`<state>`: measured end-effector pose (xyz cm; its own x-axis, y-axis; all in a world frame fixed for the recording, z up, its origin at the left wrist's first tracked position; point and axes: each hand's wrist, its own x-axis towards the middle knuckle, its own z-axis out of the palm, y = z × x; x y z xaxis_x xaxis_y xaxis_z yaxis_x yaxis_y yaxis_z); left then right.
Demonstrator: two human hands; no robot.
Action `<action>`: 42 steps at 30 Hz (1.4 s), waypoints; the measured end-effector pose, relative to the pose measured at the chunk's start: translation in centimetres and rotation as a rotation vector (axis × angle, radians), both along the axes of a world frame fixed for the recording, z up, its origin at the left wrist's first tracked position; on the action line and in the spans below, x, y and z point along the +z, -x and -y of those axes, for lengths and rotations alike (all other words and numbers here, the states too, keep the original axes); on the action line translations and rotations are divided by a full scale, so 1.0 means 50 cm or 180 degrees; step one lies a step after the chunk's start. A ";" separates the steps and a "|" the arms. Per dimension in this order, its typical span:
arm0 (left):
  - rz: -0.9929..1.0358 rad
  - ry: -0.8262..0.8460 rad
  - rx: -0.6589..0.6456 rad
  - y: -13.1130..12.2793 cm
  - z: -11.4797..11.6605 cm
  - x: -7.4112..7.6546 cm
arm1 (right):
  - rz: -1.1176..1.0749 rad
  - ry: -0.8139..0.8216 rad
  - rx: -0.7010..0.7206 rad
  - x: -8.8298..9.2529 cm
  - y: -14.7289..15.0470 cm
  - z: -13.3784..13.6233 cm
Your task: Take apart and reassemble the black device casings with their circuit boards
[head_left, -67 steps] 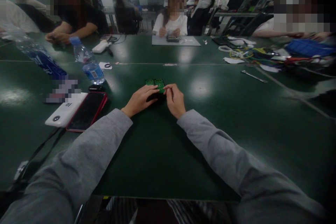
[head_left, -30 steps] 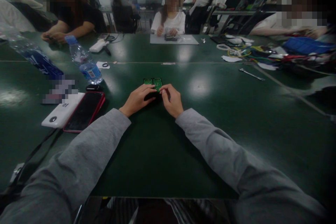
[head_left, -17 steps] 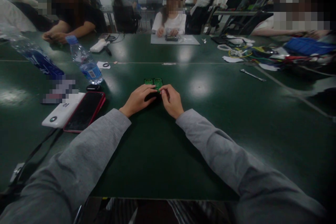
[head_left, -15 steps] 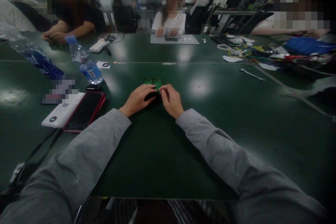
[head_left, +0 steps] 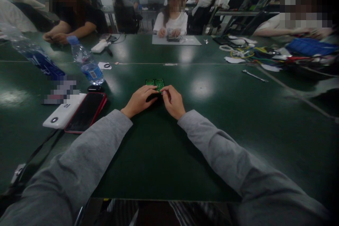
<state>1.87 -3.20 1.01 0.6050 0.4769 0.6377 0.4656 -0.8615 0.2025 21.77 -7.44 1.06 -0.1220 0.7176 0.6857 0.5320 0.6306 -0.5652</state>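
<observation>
Two joined or adjoining halves of a green circuit board (head_left: 159,83) show just beyond my fingertips, in the middle of the table. The fingers of my left hand (head_left: 141,99) are closed on its near edge, the thumb lower down and towards me. My right hand (head_left: 173,101) pinches at the near right corner, thumb and index finger together. My fingers cover the near part of the board. I cannot make out whether a smaller piece sits in the right pinch.
To the left are a red-cased phone (head_left: 86,112), a white power bank (head_left: 62,117), a black case (head_left: 94,89) and water bottles (head_left: 91,72). A wrench (head_left: 254,76) lies right, near tangled cables (head_left: 246,53) and a blue tray (head_left: 311,46). Co-workers sit across the green table (head_left: 169,162).
The view has shifted very slightly. Both hands keep the same place and hold at the circuit board.
</observation>
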 end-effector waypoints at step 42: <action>0.0170 -0.0439 0.0785 0.021 -0.007 0.011 | 0.0077 -0.0041 -0.0029 0.002 0.002 0.003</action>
